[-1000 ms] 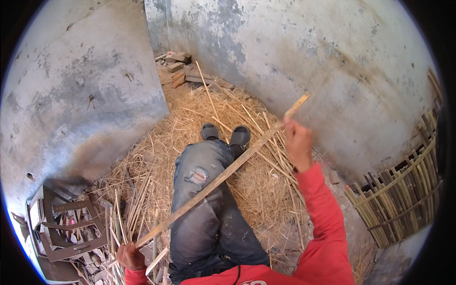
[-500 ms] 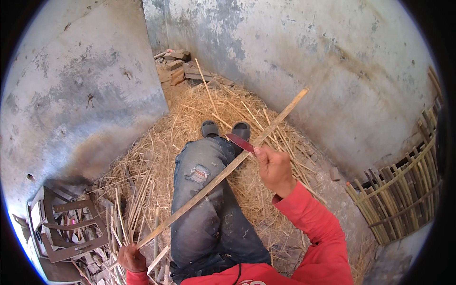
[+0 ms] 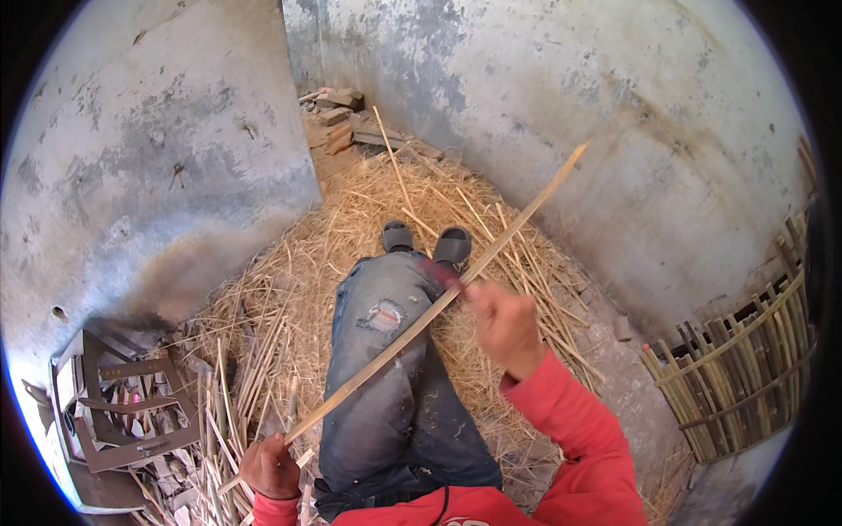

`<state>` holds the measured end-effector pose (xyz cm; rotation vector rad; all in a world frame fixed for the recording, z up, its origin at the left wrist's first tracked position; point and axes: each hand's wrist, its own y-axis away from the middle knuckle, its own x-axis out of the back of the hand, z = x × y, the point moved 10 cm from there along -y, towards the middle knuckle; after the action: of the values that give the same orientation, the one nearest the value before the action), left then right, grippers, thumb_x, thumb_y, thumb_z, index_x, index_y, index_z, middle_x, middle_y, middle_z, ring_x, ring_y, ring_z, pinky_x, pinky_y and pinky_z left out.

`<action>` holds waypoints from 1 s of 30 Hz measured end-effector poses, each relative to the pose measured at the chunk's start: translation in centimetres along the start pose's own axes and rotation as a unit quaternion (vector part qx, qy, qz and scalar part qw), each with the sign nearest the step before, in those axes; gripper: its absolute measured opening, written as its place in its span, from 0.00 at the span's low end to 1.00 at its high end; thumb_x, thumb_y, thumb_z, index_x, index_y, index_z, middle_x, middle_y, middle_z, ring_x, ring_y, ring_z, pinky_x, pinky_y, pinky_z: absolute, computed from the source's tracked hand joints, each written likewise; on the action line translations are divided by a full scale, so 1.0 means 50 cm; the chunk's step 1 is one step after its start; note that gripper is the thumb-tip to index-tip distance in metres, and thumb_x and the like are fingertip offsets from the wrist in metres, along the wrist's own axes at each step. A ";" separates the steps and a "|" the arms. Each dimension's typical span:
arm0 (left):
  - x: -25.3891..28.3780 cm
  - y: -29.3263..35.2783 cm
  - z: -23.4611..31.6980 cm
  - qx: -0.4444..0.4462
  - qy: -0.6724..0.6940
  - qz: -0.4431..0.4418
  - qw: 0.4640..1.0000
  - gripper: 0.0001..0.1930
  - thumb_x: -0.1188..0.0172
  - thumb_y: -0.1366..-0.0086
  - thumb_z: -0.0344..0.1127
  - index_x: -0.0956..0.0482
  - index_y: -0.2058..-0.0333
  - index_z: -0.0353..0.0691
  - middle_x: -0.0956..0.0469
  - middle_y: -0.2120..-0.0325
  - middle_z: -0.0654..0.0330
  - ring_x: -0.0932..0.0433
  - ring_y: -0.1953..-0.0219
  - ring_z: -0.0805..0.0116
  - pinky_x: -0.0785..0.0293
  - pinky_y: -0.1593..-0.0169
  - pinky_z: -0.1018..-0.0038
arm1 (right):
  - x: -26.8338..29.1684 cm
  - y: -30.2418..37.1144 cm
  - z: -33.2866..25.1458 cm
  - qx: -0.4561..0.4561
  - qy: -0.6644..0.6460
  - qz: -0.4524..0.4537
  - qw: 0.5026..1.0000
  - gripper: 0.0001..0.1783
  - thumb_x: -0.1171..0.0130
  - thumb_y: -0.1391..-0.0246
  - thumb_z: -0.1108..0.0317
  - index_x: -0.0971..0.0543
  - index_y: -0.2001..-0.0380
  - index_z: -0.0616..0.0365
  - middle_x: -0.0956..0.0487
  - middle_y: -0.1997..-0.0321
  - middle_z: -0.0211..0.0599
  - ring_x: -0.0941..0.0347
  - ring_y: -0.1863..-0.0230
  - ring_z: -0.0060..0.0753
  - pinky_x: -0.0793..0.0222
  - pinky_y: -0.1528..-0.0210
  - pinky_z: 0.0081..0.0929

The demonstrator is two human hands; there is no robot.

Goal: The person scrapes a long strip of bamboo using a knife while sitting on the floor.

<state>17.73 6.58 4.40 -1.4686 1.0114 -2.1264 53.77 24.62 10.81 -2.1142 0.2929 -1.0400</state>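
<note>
Left grip (image 3: 270, 467) pinches the lower end of a long wooden strip (image 3: 377, 362) slanting up from the trousers' (image 3: 373, 289) left edge; right grip (image 3: 509, 331) is curled around what seems a red knife (image 3: 441, 273), blurred. Scraping appears in hand; another stroke calls for steady left support.

Matt wooden strip (image 3: 386, 353), faded denim trousers (image 3: 373, 394), rough wall (image 3: 544, 79)

Left of the wearer's legs (image 3: 373, 430), I have a frame (image 3: 145, 450); right, a slatted panel (image 3: 745, 373); ahead, straw (image 3: 338, 230), bricks (image 3: 340, 138) behind it; across the legs, a strip (image 3: 377, 359).
</note>
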 end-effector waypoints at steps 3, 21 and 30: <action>-0.008 -0.030 0.024 0.005 0.024 -0.017 1.000 0.11 0.37 0.45 0.16 0.21 0.63 0.36 0.18 0.75 0.52 0.25 0.80 0.56 0.32 0.77 0.65 | 0.089 -0.049 0.167 -0.152 0.082 0.073 0.982 0.21 0.50 0.28 0.58 0.18 0.71 0.60 0.34 0.89 0.40 0.37 0.90 0.32 0.45 0.85 0.37; -0.066 -0.100 0.103 0.072 0.069 0.007 0.995 0.13 0.35 0.47 0.16 0.18 0.64 0.37 0.13 0.68 0.55 0.25 0.81 0.61 0.31 0.77 0.70 | 0.006 0.012 0.019 -0.094 0.010 0.031 0.995 0.22 0.51 0.27 0.59 0.21 0.73 0.59 0.34 0.91 0.38 0.37 0.91 0.32 0.44 0.86 0.35; -0.071 -0.099 0.104 0.086 0.094 -0.001 0.992 0.11 0.34 0.46 0.15 0.17 0.64 0.34 0.18 0.76 0.55 0.27 0.82 0.62 0.34 0.78 0.70 | -0.007 0.024 -0.014 -0.150 -0.012 -0.026 0.988 0.21 0.48 0.29 0.60 0.24 0.78 0.57 0.30 0.88 0.45 0.32 0.89 0.46 0.39 0.84 0.40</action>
<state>24.36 10.41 6.76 -1.2069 0.8631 -2.3228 53.14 23.62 10.01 -2.4129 0.4071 -1.0520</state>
